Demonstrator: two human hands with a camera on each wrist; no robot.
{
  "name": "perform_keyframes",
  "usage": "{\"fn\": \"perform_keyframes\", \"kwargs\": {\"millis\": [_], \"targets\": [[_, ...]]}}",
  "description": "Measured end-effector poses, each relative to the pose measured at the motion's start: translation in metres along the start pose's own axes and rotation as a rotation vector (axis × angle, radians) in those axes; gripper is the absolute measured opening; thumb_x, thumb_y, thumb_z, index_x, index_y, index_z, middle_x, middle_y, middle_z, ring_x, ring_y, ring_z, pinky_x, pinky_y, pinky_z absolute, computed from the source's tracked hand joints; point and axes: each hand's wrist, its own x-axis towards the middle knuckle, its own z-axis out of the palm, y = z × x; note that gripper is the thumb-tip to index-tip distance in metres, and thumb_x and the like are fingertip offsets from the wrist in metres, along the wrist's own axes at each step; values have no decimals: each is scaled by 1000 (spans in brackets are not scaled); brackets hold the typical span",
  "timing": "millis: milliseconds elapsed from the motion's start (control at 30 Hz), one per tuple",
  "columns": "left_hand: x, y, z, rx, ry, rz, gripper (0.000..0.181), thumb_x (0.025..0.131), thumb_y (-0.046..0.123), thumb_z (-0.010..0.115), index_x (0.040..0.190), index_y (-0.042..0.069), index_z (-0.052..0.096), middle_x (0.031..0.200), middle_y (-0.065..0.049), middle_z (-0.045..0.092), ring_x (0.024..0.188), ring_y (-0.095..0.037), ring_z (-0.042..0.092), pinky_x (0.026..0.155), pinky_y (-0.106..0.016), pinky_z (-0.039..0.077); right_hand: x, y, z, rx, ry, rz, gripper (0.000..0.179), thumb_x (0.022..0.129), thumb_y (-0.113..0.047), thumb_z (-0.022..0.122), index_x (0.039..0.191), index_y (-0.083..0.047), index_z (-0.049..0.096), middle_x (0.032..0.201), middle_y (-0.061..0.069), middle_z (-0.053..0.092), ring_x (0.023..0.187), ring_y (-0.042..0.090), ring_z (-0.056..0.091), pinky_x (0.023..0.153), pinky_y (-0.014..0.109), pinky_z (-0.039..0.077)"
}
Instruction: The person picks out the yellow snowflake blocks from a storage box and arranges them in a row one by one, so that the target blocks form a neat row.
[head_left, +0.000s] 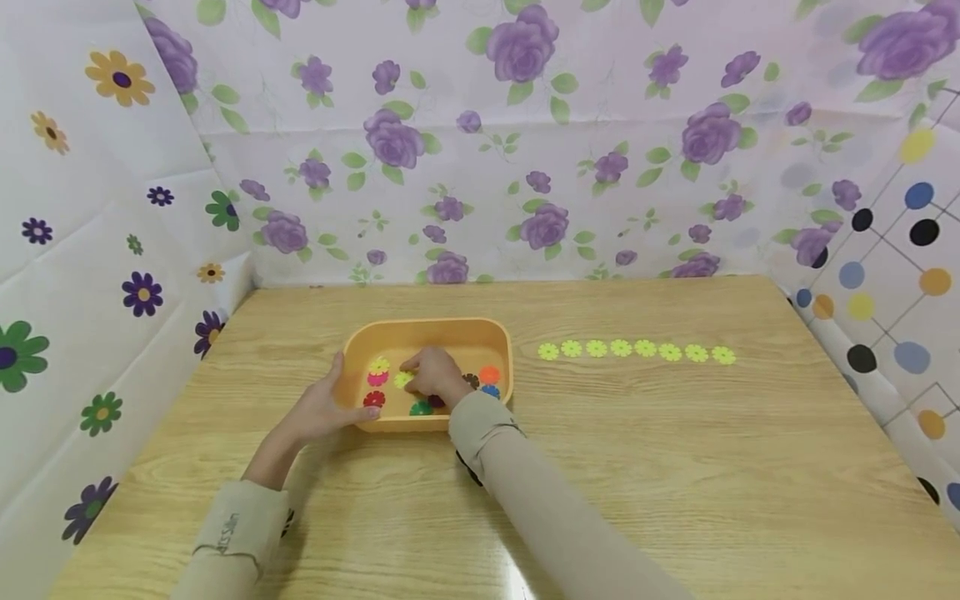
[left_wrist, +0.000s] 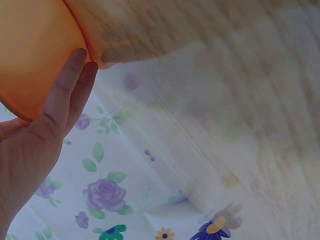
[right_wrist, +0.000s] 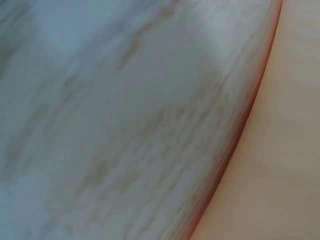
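Note:
An orange plastic basin (head_left: pixel 427 332) sits on the table with several flower-shaped discs in it. My left hand (head_left: pixel 318 410) holds the basin's near left corner, fingers along the outer wall and thumb over the front rim; in the left wrist view, the fingers (left_wrist: pixel 59 100) lie against that wall. My right hand (head_left: pixel 437 373) reaches inside, index finger and thumb spread around a yellow-green disc (head_left: pixel 402 379). Whether it grips that disc is unclear. Left of it lie a pink disc (head_left: pixel 377 378), another yellow-green one (head_left: pixel 379 365) and a red one (head_left: pixel 374 399). The right wrist view misses the hand.
Several yellow-green discs (head_left: pixel 621 347) form a row on the wooden table (head_left: pixel 637 450), right of the basin. Inside the basin are also orange (head_left: pixel 490 374), blue (head_left: pixel 491 390) and green (head_left: pixel 422 408) discs. Flower-printed cloth (head_left: pixel 525 150) hangs behind the table.

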Motion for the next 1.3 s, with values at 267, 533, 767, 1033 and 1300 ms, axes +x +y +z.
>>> {"fn": "perform_keyframes", "kwargs": {"millis": [267,533,767,1033,1300], "targets": [[0,0,-1,-12,-2,-3,115,74,41,73,142,-4,-8,143,-33,14,128,-47,23,101,-56,23,4,2,2,1,35,4,32,77,-17,73,108,-12,68,106,2,64,95,16,55,83,28,45],[0,1,-1,-9,-5,-3,115,74,41,73,142,-4,-8,144,-33,13,128,-47,23,101,-57,22,4,2,2,-72,66,-13,28,77,-18,74,103,-14,64,102,1,61,82,15,51,69,26,46],[1,1,-1,-10,-10,-5,115,74,42,73,142,-3,-9,144,-32,11,128,-47,21,101,-57,21,4,4,2,-67,78,-45,29,77,-17,73,106,-13,66,105,3,62,87,15,54,76,27,47],[1,2,-1,-3,-12,-14,115,74,42,73,142,-3,-9,144,-32,12,128,-46,21,101,-57,21,0,2,-3,86,100,-99,29,76,-12,74,103,-7,67,92,4,64,82,14,59,66,21,47],[0,3,-1,3,-22,-25,116,74,44,72,142,-3,-10,144,-33,12,128,-47,22,101,-56,22,-8,0,-9,173,96,-125,30,75,-11,74,104,-6,67,83,2,63,69,10,57,61,19,46]]}}
